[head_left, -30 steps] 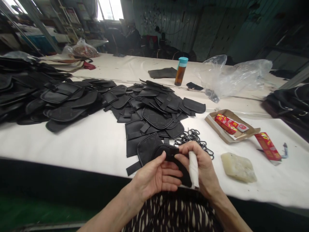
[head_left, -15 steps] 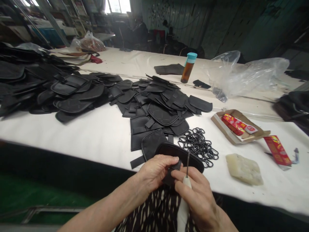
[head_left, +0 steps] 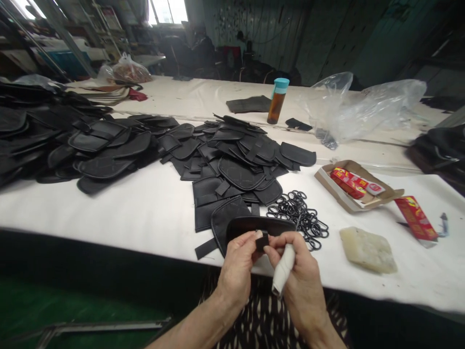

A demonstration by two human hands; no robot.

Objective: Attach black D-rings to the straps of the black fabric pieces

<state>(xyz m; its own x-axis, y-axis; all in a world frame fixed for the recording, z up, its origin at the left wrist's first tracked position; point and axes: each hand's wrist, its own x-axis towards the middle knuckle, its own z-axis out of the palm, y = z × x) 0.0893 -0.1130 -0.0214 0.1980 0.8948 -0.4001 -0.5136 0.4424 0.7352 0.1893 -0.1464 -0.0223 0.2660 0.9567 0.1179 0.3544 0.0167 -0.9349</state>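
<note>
Tilted over since the earlier frame, the white-handled tool (head_left: 284, 269) sits gripped in the right hand (head_left: 304, 266); the left hand (head_left: 237, 265) pinches a strap (head_left: 262, 242) beside the black piece (head_left: 259, 224) at lower centre. Fingertips, rather than the tool, seem to work the strap.

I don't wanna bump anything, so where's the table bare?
The white table is bare at the near left, between the left black heap, the middle black heap and its front edge. Another bare patch lies farther back, left of the dark flat piece. It's crowded around the left hand and right hand, near the middle black heap and black rings.
</note>
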